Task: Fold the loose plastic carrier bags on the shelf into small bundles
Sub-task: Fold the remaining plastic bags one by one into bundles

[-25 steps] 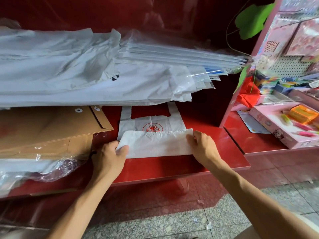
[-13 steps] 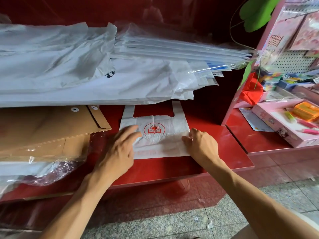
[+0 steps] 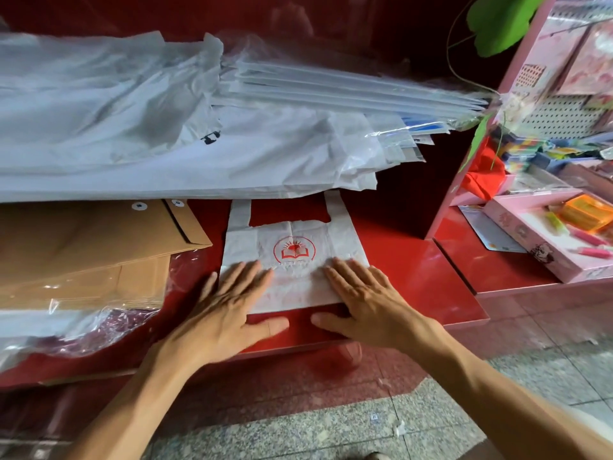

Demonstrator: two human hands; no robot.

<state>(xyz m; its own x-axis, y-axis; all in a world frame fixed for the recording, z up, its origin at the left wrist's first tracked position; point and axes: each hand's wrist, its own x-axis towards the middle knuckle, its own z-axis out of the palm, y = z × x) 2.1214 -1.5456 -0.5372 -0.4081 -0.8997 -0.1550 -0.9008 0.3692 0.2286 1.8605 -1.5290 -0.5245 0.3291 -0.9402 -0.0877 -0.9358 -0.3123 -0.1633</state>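
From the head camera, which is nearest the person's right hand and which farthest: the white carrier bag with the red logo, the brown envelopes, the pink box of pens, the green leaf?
1. White plastic carrier bag with red logo: under the right hand.
2. Pink box of pens: on the right.
3. Brown paper envelopes: on the left; too close to call against the box.
4. Green leaf: top right, farthest.

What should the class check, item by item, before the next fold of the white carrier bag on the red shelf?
1. Both hands flat on bag: left hand and right hand press with straight fingers. Ok.
2. White carrier bag lies flat on red shelf. Ok.
3. Bottom fold creased fully: hidden under the palms. Cannot tell.
4. Handles free: tops tucked under the stack of white bags. Not ok.
5. Brown envelopes apart from bag. Ok.
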